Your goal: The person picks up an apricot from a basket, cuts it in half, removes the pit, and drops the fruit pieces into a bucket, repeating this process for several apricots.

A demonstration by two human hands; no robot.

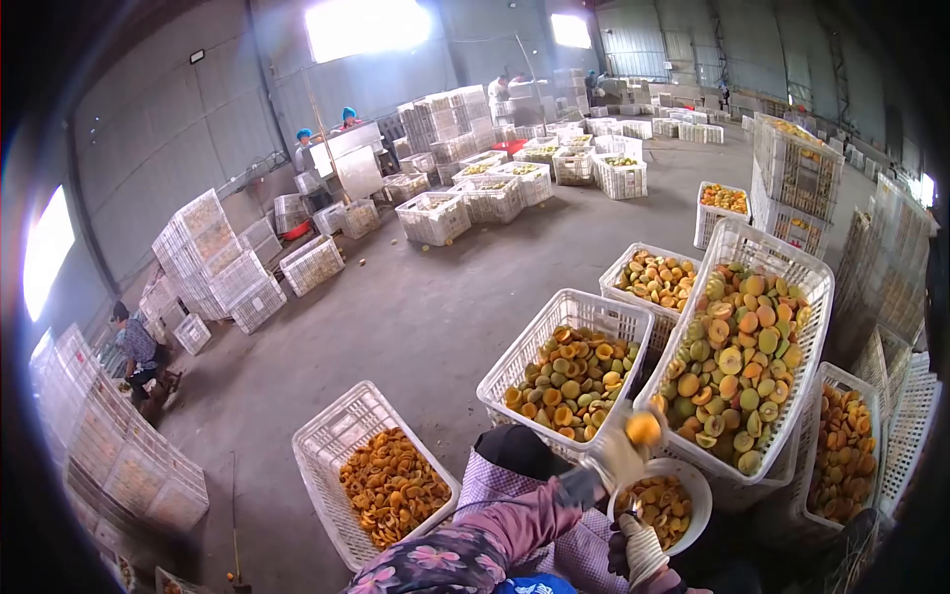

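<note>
Left hand at orange fruit, right hand beside cut-fruit bowl (can't tell either grip's opening or hold).

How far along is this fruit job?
Partway, it seems. Looks done: the orange pieces in the lower-left crate and white bowl. In hand: one blurred orange fruit at the left hand, grip unclear. Apparently left: greener fruit halves in the large crate and the crate beside it.
</note>
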